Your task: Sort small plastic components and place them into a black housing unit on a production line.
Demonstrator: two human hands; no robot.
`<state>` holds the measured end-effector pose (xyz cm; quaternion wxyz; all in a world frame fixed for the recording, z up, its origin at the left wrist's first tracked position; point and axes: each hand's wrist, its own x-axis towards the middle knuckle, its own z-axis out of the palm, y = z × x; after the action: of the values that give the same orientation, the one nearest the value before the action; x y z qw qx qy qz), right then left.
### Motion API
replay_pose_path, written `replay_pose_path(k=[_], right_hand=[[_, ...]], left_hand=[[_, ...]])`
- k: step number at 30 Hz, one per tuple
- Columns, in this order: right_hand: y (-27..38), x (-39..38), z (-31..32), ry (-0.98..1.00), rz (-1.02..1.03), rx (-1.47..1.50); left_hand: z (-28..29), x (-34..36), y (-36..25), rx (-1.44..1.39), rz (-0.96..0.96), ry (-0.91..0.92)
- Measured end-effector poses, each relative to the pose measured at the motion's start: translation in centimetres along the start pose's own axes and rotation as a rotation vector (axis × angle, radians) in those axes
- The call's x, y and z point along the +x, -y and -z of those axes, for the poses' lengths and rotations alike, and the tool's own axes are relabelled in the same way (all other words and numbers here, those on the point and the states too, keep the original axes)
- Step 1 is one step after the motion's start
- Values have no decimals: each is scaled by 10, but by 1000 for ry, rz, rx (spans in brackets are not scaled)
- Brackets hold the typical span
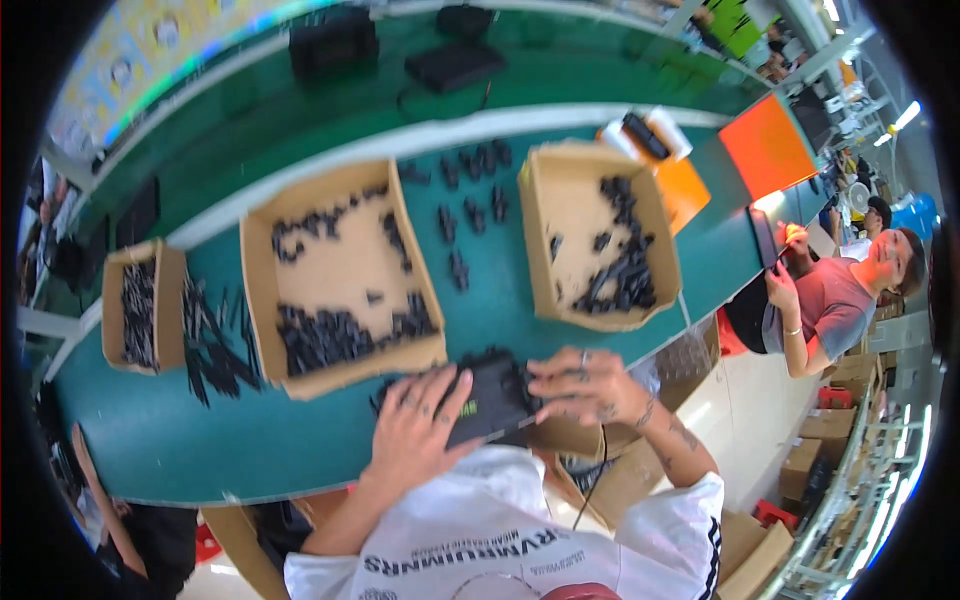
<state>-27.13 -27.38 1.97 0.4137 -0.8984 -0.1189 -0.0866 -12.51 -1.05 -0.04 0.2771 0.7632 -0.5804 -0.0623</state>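
Note:
At the table's near edge lies a flat black case-like device (492, 397) with small green lettering on top. My left hand (415, 425) rests over its left part, fingers bent against the top and thumb along the upper face. At the other end my right hand (585, 385) grips the side, thumb below and fingers over the corner. The device's underside is hidden. Just beyond my hands is a cardboard box (365, 376) with many small black parts. A second cardboard box (541, 245), farther right, holds similar parts.
Between the boxes several black clips (472, 212) stand in loose rows. Far left, a small carton (171, 310) holds thin black strips, with loose strips (215, 350) beside it. An orange panel (765, 148) is at back right. A co-worker (835, 305) stands at the table's right.

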Motion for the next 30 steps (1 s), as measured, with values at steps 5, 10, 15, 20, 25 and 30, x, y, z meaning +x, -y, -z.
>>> replay_pose_path(k=[5,10,15,20,25,30], right_hand=[[7,-2,-9,-75,24,96],[20,0,-8,-30,-202,291],[27,4,-7,-21,-327,231],[32,7,-11,-36,-421,303],[41,2,-26,-160,-608,401],[44,6,-24,-116,-503,195]], left_hand=[[-2,-6,-6,38,-26,-28],[3,-7,-9,54,-16,-5],[2,-1,-4,49,-11,-13],[3,-2,-5,53,2,3],[4,-4,-4,48,3,14],[5,0,-5,66,-18,18]])
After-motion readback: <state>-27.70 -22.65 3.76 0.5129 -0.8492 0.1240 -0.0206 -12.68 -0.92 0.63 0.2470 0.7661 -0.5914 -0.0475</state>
